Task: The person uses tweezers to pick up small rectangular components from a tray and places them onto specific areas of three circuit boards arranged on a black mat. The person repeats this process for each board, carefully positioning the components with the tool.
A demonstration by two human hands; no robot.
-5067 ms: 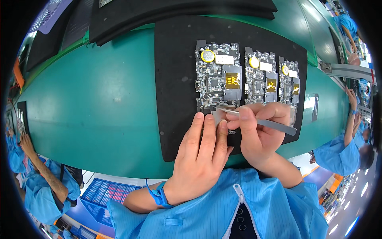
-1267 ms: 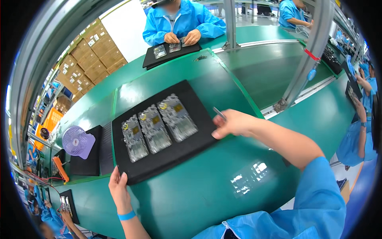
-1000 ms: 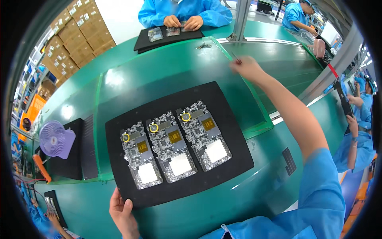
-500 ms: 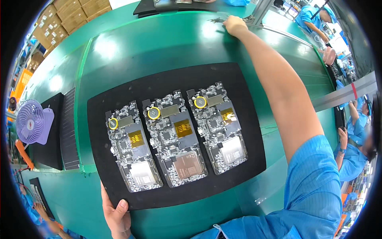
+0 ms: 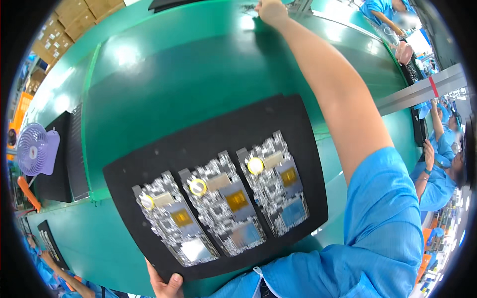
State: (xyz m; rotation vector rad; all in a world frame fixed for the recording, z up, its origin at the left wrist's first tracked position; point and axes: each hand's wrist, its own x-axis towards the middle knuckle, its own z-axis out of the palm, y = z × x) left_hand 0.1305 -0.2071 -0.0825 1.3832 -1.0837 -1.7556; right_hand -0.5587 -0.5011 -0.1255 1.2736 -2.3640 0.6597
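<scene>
My left hand (image 5: 166,287) grips the near edge of a black foam-like board (image 5: 134,171), thumb on top and fingers beneath. On it lie three long circuit boards side by side: a left one (image 5: 181,218), a middle one (image 5: 236,199) and a right one (image 5: 289,176). Each carries a round yellow-rimmed part, an amber patch and a shiny rectangular plate. My right arm stretches far across the green table. At its end my right hand (image 5: 273,12) is curled beside a small dark heap (image 5: 247,7) at the top edge; its fingertips are partly hidden.
A purple fan (image 5: 36,149) stands left, beside a black panel (image 5: 55,171). Metal rails (image 5: 412,92) cross at the right. Co-workers in blue sit at the right (image 5: 435,174) and lower left. Cardboard boxes (image 5: 64,22) are stacked at the far left.
The black board with its circuit boards has come nearer my body, its left side dropping most, and my left hand moved with it. My right hand stays at the far heap. The view has shifted.
</scene>
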